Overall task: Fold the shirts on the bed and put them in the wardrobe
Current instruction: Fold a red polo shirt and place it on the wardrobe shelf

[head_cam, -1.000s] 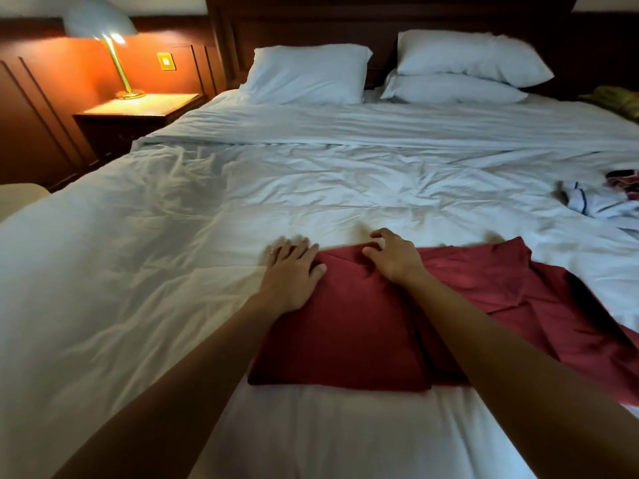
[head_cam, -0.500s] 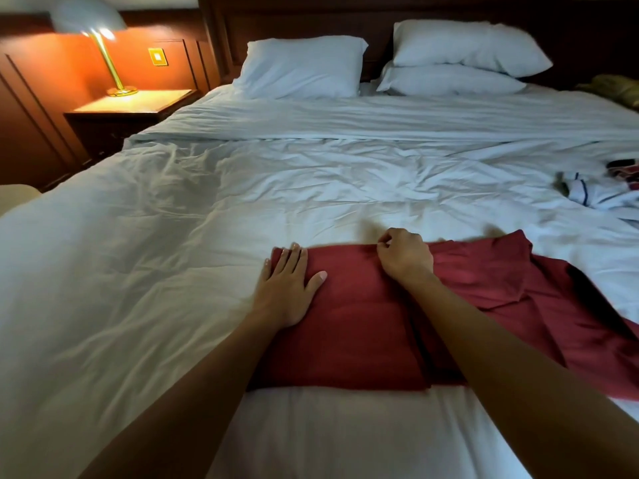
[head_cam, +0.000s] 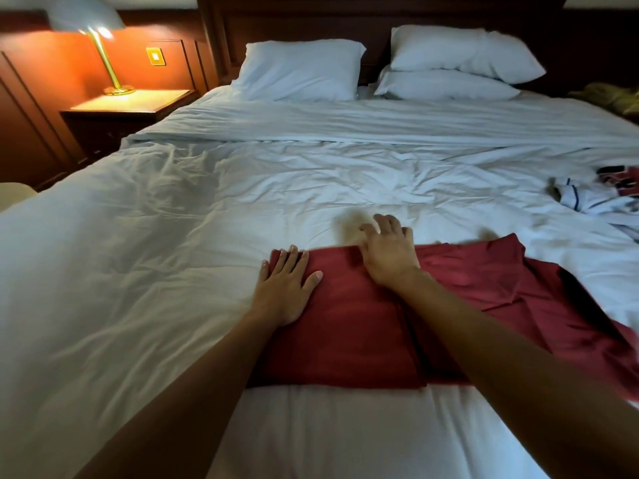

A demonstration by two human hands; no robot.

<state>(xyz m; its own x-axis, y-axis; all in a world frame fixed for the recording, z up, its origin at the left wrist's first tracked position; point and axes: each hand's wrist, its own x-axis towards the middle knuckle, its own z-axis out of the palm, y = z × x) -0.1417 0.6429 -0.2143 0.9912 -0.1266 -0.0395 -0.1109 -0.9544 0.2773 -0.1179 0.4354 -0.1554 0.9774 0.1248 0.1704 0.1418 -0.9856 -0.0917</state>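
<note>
While a white shirt (head_cam: 594, 203) waits, the red shirt (head_cam: 345, 326) lies half folded.
Left hand (head_cam: 283, 288) flat, right hand (head_cam: 389, 257) slack-fingered, both at its far edge.

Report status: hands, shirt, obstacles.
Left hand flat on red shirt. Right hand open at its far edge. Shirt part-folded. White shirt lies clear, far right.

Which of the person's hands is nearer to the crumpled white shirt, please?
Right. The right hand is at the far edge of the red shirt, left of the white shirt; the left hand presses that shirt's left corner, farther away.
</note>
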